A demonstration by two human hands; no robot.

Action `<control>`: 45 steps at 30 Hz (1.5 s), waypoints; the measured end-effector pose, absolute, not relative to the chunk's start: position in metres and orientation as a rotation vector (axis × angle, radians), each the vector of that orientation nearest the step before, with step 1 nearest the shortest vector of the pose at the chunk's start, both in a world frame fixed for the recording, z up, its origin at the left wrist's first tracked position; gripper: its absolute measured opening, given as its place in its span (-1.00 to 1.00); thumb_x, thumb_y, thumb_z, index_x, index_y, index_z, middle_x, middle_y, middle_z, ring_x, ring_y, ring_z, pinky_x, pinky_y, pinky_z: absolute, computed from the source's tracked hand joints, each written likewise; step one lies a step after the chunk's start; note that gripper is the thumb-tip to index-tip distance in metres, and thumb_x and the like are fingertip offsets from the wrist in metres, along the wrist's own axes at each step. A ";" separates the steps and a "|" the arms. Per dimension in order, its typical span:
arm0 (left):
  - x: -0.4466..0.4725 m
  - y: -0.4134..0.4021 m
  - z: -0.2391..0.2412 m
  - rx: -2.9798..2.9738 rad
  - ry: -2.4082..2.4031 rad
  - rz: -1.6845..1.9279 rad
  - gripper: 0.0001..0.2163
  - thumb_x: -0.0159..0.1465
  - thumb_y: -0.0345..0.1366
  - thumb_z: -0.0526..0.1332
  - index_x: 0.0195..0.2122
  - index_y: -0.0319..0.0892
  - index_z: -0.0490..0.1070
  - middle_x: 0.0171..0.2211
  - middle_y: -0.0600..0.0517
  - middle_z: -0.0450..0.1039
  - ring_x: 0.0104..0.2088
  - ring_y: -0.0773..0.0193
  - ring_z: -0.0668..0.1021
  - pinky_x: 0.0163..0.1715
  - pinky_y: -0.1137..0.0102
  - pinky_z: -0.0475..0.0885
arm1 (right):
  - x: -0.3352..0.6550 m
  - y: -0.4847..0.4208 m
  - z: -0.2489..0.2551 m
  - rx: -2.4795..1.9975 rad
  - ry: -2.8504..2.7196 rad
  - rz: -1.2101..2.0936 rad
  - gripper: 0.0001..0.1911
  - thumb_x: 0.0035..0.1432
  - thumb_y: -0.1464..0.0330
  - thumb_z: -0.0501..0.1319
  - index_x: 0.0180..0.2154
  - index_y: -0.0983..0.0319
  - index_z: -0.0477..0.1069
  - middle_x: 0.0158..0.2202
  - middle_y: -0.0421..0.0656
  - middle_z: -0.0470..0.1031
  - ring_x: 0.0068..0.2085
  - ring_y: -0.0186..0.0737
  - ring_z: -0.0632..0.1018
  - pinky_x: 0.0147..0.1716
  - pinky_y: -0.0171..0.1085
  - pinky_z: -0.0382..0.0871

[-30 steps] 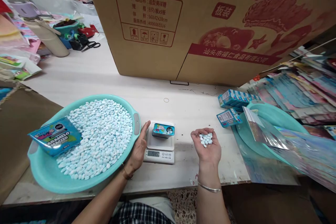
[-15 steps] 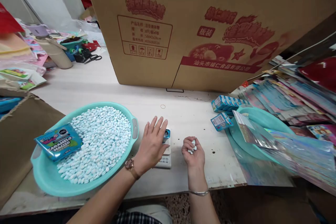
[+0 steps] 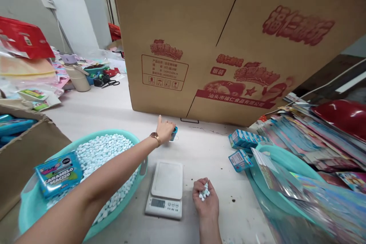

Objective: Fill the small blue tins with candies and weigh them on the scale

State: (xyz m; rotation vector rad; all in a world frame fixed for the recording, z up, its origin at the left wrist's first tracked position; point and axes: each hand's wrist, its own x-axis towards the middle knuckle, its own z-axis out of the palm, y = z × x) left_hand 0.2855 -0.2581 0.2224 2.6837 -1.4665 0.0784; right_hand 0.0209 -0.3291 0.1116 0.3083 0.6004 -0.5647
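- Where the far left side began, a torn brown box [image 3: 42, 137] held some blue packs [image 3: 17, 126].
- Next came a big blue-green tub [image 3: 28, 211] with lots of little pale candies [image 3: 105, 145] in it, and a blue bag [image 3: 60, 173] lay on top of them.
- The left hand [image 3: 165, 132] was far out over the white table [image 3: 94, 110], near the bottom edge of the tall carton [image 3: 171, 19]. Its fingers were bent in and had hold of a small blue box [image 3: 174, 134]. That box was right at the fingertips, on the right side of the hand. The fingers hid part of it, so I could not tell which way its long side ran, or if its bottom touched the table.
- The scale [image 3: 167, 179] was closer to the person than the small blue box.
- The right hand [image 3: 208, 207] was palm up, just right of the scale, its fingers curled like a cup around a handful of candies [image 3: 204, 192]. It was well apart from the small blue box, so the left hand was the nearer one.
- Last came a row of blue boxes [image 3: 248, 139], then another tub [image 3: 281, 152] with shiny sheets [image 3: 320, 194] on it.
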 end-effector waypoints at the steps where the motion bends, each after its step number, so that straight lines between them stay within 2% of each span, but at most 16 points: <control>1: 0.303 -0.266 0.217 2.705 -1.452 0.077 -0.75 0.14 -0.41 0.25 -0.13 -0.26 0.43 -0.14 -0.12 0.51 -0.04 -0.03 0.49 0.23 -0.22 -0.07 | 0.021 -0.329 0.109 0.298 0.611 -0.566 -0.83 0.03 0.59 0.21 -0.35 0.27 0.27 -0.51 -0.31 0.25 -0.57 -0.46 0.27 -0.62 -0.48 0.26; 8: 0.360 -0.292 0.184 2.777 -1.341 -0.020 -0.71 0.26 -0.25 0.24 -0.01 -0.23 0.41 -0.06 -0.08 0.47 0.06 0.05 0.46 0.23 -0.14 0.08 | 0.033 -0.337 0.091 0.201 0.576 -0.563 -0.72 -0.06 0.65 0.28 -0.38 0.27 0.25 -0.52 -0.36 0.21 -0.60 -0.51 0.26 -0.65 -0.52 0.21; 10: 0.362 -0.289 0.189 2.754 -1.303 -0.041 -0.56 0.23 -0.20 0.29 0.11 -0.23 0.33 0.04 -0.14 0.41 0.12 -0.01 0.41 0.23 -0.15 0.08 | 0.038 -0.339 0.092 0.164 0.575 -0.564 -0.71 -0.06 0.66 0.27 -0.37 0.26 0.26 -0.52 -0.37 0.20 -0.60 -0.51 0.27 -0.66 -0.51 0.21; 13: 0.363 -0.266 0.223 2.710 -1.232 0.000 -0.16 0.09 -0.11 0.38 0.31 -0.30 0.03 0.23 -0.31 0.19 0.27 -0.20 0.21 0.23 -0.20 0.02 | 0.039 -0.339 0.099 0.101 0.562 -0.538 -0.72 -0.03 0.67 0.24 -0.33 0.25 0.27 -0.51 -0.36 0.22 -0.59 -0.49 0.29 -0.65 -0.49 0.25; 15: 0.365 -0.230 0.258 2.690 -1.200 0.048 -0.06 0.08 -0.05 0.38 0.34 -0.34 -0.10 0.28 -0.36 0.10 0.32 -0.23 0.11 0.24 -0.17 -0.03 | 0.034 -0.340 0.104 0.085 0.536 -0.498 -0.70 0.00 0.70 0.20 -0.31 0.24 0.26 -0.50 -0.35 0.23 -0.58 -0.48 0.32 -0.62 -0.48 0.28; 18: 0.355 -0.143 0.313 2.692 -1.166 0.116 -0.18 0.20 0.04 0.24 0.35 -0.22 -0.09 0.28 -0.24 0.15 0.30 -0.06 0.18 0.28 0.00 -0.03 | 0.024 -0.339 0.107 0.135 0.544 -0.459 -0.67 0.00 0.74 0.12 -0.30 0.23 0.23 -0.51 -0.34 0.24 -0.57 -0.46 0.33 -0.60 -0.46 0.31; 21: 0.322 -0.041 0.341 2.738 -1.102 0.123 -0.24 0.23 0.10 0.16 0.33 -0.22 -0.01 0.22 -0.19 0.26 0.21 0.02 0.33 0.17 0.20 0.19 | 0.021 -0.332 0.111 0.223 0.602 -0.474 -0.67 0.02 0.75 0.04 -0.28 0.23 0.24 -0.51 -0.30 0.24 -0.58 -0.42 0.32 -0.61 -0.42 0.31; 23: 0.295 0.017 0.334 2.853 -0.951 0.058 -0.28 0.23 0.14 0.12 0.28 -0.24 0.09 0.16 -0.18 0.33 0.14 0.02 0.39 0.06 0.26 0.29 | 0.022 -0.321 0.118 0.259 0.620 -0.463 -0.69 0.07 0.72 0.01 -0.27 0.24 0.26 -0.50 -0.28 0.25 -0.58 -0.40 0.32 -0.62 -0.41 0.30; 26: 0.264 0.072 0.296 3.051 -0.754 -0.005 -0.38 0.17 0.09 0.20 0.10 -0.30 0.32 -0.04 -0.24 0.43 -0.01 -0.14 0.46 -0.08 0.14 0.33 | 0.027 -0.300 0.129 0.275 0.616 -0.435 -0.73 0.12 0.69 -0.02 -0.28 0.25 0.28 -0.52 -0.28 0.23 -0.59 -0.39 0.30 -0.64 -0.43 0.27; 29: 0.249 0.094 0.260 3.077 -0.712 0.033 -0.56 0.18 -0.05 0.21 -0.04 -0.28 0.40 -0.10 -0.23 0.42 -0.04 -0.15 0.45 -0.05 0.09 0.28 | 0.030 -0.284 0.135 0.271 0.586 -0.432 -0.75 0.09 0.68 0.01 -0.29 0.26 0.28 -0.52 -0.28 0.22 -0.60 -0.40 0.29 -0.65 -0.46 0.24; 32: 0.245 0.102 0.248 3.046 -0.687 0.105 -0.60 0.20 -0.14 0.18 0.02 -0.25 0.34 -0.07 -0.19 0.38 -0.01 -0.08 0.41 0.05 0.08 0.20 | 0.026 -0.275 0.135 0.205 0.577 -0.431 -0.74 0.02 0.68 0.06 -0.29 0.26 0.26 -0.51 -0.30 0.22 -0.59 -0.43 0.30 -0.65 -0.48 0.24; 36: 0.244 0.110 0.252 2.949 -0.699 0.112 -0.50 0.19 -0.15 0.20 0.13 -0.21 0.25 -0.07 -0.13 0.36 -0.02 0.00 0.40 0.01 0.18 0.26 | 0.015 -0.271 0.132 0.103 0.593 -0.433 -0.72 -0.01 0.70 0.07 -0.31 0.25 0.24 -0.52 -0.32 0.21 -0.60 -0.45 0.31 -0.64 -0.48 0.26; 40: 0.235 0.115 0.249 2.829 -0.716 0.098 -0.62 0.20 -0.20 0.17 0.04 -0.15 0.33 -0.06 -0.08 0.31 -0.05 0.07 0.44 -0.05 0.26 0.35 | 0.009 -0.269 0.130 0.089 0.576 -0.423 -0.72 0.02 0.70 0.06 -0.30 0.24 0.24 -0.52 -0.32 0.21 -0.59 -0.44 0.31 -0.63 -0.47 0.27; 42: 0.230 0.117 0.245 2.719 -0.697 0.102 -0.53 0.19 -0.21 0.18 0.14 -0.12 0.26 0.05 -0.10 0.27 0.02 0.06 0.43 -0.02 0.25 0.37 | 0.009 -0.269 0.131 0.131 0.577 -0.418 -0.73 0.03 0.69 0.06 -0.28 0.25 0.25 -0.52 -0.31 0.21 -0.59 -0.43 0.31 -0.63 -0.47 0.26; 45: 0.223 0.114 0.245 2.615 -0.698 0.081 -0.32 0.16 -0.23 0.22 0.31 -0.08 0.02 0.12 -0.12 0.29 0.11 -0.01 0.39 0.06 0.18 0.35 | 0.010 -0.271 0.132 0.190 0.580 -0.422 -0.73 0.02 0.69 0.06 -0.29 0.25 0.25 -0.52 -0.31 0.22 -0.59 -0.42 0.31 -0.64 -0.47 0.25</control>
